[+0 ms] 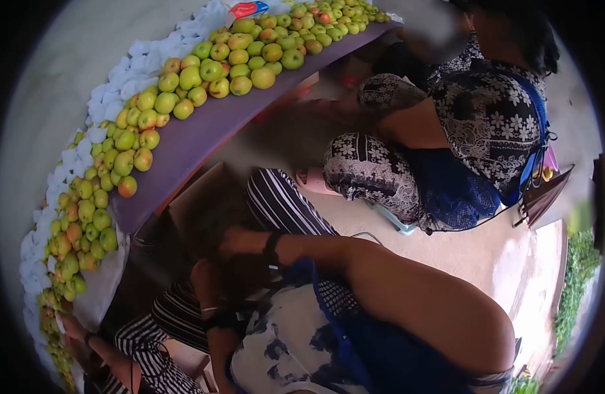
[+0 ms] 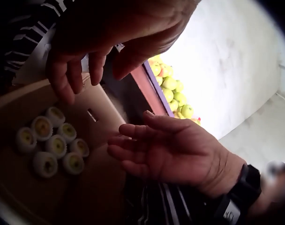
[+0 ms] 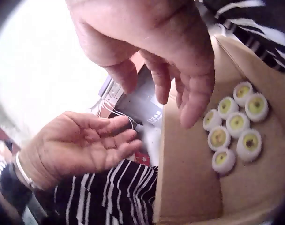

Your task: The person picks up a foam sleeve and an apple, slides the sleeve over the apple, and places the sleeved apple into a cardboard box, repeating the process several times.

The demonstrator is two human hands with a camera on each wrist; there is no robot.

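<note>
Both hands hang empty beside a cardboard box (image 1: 196, 190) (image 2: 93, 126) (image 3: 182, 187). Several apples (image 2: 56, 146) (image 3: 237, 123) in white sleeves sit grouped on the box's bottom. My left hand (image 1: 204, 281) (image 2: 128, 28) (image 3: 81, 147), with a white bracelet, has relaxed, slightly bent fingers, palm turned up in the right wrist view. My right hand (image 1: 240, 243) (image 2: 177, 152) (image 3: 154, 42), a black band at its wrist, also has loose fingers and touches nothing. In the head view both hands are dim and their fingers hard to make out.
A long heap of green and red apples (image 1: 210, 70) (image 2: 169, 83) lies on a purple-edged table (image 1: 178, 141), with white sleeves (image 1: 118, 82) behind it. A person in patterned clothes (image 1: 493, 125) sits at the right; another person's arm (image 1: 109, 351) reaches in at lower left.
</note>
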